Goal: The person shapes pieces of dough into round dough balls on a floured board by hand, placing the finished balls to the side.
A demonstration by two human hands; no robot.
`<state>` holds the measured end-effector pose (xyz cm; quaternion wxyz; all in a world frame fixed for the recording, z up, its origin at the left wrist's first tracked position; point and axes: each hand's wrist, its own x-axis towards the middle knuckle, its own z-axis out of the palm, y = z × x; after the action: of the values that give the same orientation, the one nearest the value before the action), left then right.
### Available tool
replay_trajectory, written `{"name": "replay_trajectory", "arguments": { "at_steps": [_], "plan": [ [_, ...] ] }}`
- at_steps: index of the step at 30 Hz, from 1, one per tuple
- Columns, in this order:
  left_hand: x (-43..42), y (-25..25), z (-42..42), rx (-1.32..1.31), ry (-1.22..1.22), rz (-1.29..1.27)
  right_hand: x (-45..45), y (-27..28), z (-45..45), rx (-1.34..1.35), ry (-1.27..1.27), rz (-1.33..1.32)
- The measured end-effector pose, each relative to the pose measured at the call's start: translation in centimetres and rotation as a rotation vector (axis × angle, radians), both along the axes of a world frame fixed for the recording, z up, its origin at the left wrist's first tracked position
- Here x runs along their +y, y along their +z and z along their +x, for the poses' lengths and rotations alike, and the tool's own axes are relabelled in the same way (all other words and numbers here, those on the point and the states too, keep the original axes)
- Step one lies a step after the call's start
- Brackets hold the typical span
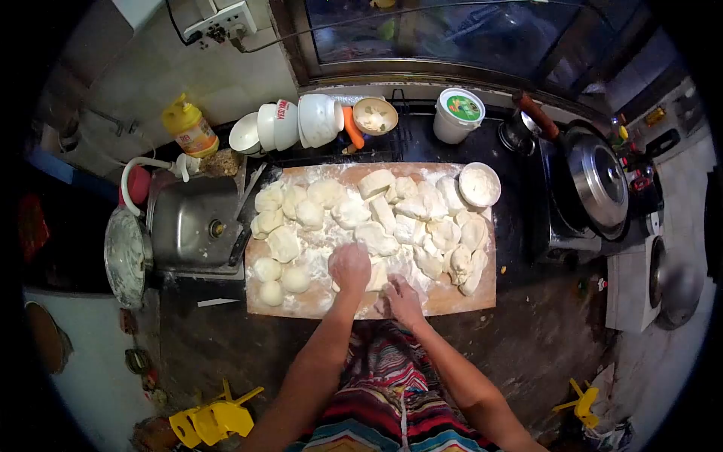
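Observation:
My left hand point(350, 267), floury and slightly blurred, is closed in a loose fist low over the middle of the wooden board. What lies under its fingers is hidden. A piece of dough point(376, 277) sits between my hands, against the left one. My right hand point(403, 303) rests near the board's front edge beside this piece, its fingers partly bent and apart. Round dough balls point(295, 279) lie to the left of my hands. Behind and to the right, several flattened and lumpy dough pieces point(376, 238) crowd the floured board point(331, 303).
A white bowl of flour point(479, 185) stands at the board's back right corner. Stacked bowls point(316, 120), an orange-handled tool point(352, 128) and a lidded white tub point(458, 117) line the back. The sink point(196, 218) is left; a lidded pan point(596, 177) stands right.

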<state>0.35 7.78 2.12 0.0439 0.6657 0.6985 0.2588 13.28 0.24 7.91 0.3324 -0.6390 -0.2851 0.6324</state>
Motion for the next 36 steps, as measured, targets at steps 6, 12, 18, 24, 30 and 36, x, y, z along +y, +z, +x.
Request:
{"name": "replay_trajectory", "arguments": {
  "at_steps": [6,12,18,24,30,36],
  "plan": [
    [-4.0,-5.5,-2.7,-0.699,-0.031,-0.247,-1.6,-2.6,-1.4,-0.535,0.209,0.477],
    [-4.1,-1.3,-3.5,-0.053,-0.201,0.166,-4.6,-1.6,-1.4,-0.454,0.317,0.694],
    [0.8,-1.4,-3.2,0.048,-0.086,-0.022,-1.4,-1.1,-0.2,0.172,-0.089,0.011],
    [-3.9,-6.8,-4.5,-0.854,0.011,-0.396,-1.0,-0.3,-2.6,-0.393,0.235,0.540],
    [-6.6,1.1,-2.4,-0.440,-0.049,-0.216,-1.7,-2.1,-2.3,-0.433,0.480,0.779],
    [0.5,0.2,-3.5,0.121,-0.091,0.177,-1.0,0.1,1.9,-0.337,0.264,0.424]
  ]
}}
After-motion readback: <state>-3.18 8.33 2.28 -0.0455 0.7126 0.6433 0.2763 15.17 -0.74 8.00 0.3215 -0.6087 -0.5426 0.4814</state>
